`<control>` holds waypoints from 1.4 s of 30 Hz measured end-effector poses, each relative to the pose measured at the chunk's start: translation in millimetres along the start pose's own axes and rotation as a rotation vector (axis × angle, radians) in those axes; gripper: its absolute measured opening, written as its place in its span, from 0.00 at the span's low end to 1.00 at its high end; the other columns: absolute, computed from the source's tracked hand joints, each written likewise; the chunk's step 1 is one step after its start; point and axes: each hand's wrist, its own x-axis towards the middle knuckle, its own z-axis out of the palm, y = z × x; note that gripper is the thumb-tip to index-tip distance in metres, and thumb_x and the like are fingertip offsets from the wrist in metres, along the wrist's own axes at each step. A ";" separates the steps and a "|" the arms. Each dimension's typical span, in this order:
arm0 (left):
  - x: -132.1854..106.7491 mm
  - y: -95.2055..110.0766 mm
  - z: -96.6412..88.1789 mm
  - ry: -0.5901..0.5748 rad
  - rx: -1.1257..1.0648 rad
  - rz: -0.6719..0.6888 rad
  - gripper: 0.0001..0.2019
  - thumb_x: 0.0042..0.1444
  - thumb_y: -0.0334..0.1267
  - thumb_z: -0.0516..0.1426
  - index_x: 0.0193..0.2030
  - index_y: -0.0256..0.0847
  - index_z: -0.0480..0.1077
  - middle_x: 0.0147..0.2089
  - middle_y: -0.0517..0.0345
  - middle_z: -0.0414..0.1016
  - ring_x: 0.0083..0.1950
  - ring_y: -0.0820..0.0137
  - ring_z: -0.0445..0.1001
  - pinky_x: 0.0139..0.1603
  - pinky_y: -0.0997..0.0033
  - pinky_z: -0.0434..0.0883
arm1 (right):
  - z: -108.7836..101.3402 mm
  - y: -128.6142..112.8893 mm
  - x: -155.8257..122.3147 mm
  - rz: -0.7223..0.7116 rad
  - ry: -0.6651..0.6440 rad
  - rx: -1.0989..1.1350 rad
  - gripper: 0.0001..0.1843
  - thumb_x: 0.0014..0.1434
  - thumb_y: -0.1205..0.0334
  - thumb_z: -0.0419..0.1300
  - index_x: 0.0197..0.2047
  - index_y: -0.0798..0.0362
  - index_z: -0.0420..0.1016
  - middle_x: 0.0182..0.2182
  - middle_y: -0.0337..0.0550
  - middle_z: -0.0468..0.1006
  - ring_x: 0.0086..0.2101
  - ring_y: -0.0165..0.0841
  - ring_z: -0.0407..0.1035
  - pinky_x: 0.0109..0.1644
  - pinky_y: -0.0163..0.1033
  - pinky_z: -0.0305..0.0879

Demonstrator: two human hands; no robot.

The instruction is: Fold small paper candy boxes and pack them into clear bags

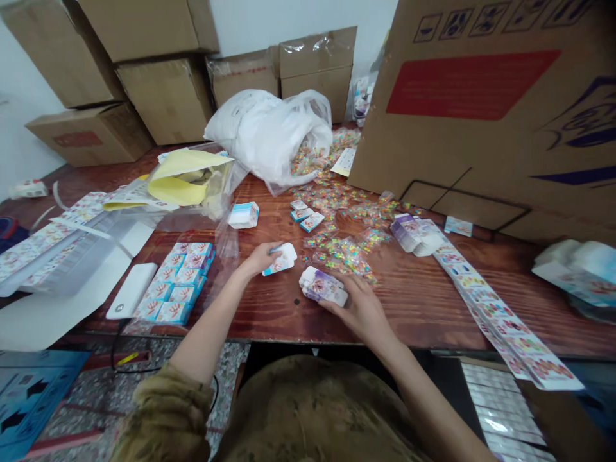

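Observation:
My left hand (264, 258) grips a small blue-and-white card box (281, 260), its white flap facing right. To its right, my right hand (359, 301) has its fingers wrapped round a purple-and-white card box (321, 286) with its white end flaps standing out on the left. Just beyond both hands lie loose small clear packets (344, 253) of coloured beads. A few small blue boxes (308, 218) rest behind my left hand, beside another blue-and-white stack of cartons (244, 215).
Rows of finished-looking blue boxes (180, 282) sit at the left beside a white power bank (132, 290). A white sack (269, 128) spills packets at the back. A large carton (481, 147) stands at the right, near purple cartons (418, 235) and printed strips (500, 301).

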 end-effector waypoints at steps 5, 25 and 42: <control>-13.4 10.6 11.2 0.137 0.285 0.068 0.15 0.55 0.31 0.59 0.50 0.40 0.75 0.52 0.47 0.70 0.61 0.54 0.64 0.66 0.49 0.56 | 4.5 4.8 -1.4 -0.014 -0.045 -0.034 0.31 0.55 0.46 0.65 0.59 0.48 0.67 0.53 0.49 0.75 0.54 0.48 0.68 0.58 0.54 0.64; -86.3 22.6 108.4 0.205 -0.144 -0.031 0.19 0.51 0.31 0.60 0.52 0.38 0.71 0.54 0.45 0.76 0.56 0.57 0.73 0.61 0.54 0.66 | 33.4 -29.2 -38.3 0.066 -0.100 -0.066 0.34 0.55 0.57 0.64 0.62 0.53 0.61 0.46 0.54 0.73 0.40 0.46 0.74 0.39 0.49 0.74; -93.5 22.2 108.6 0.031 0.075 0.109 0.18 0.55 0.36 0.60 0.53 0.39 0.71 0.51 0.51 0.76 0.53 0.61 0.73 0.56 0.60 0.69 | 15.9 -15.0 5.4 -0.081 0.120 -0.588 0.27 0.68 0.47 0.45 0.37 0.58 0.79 0.34 0.55 0.76 0.35 0.46 0.66 0.44 0.51 0.61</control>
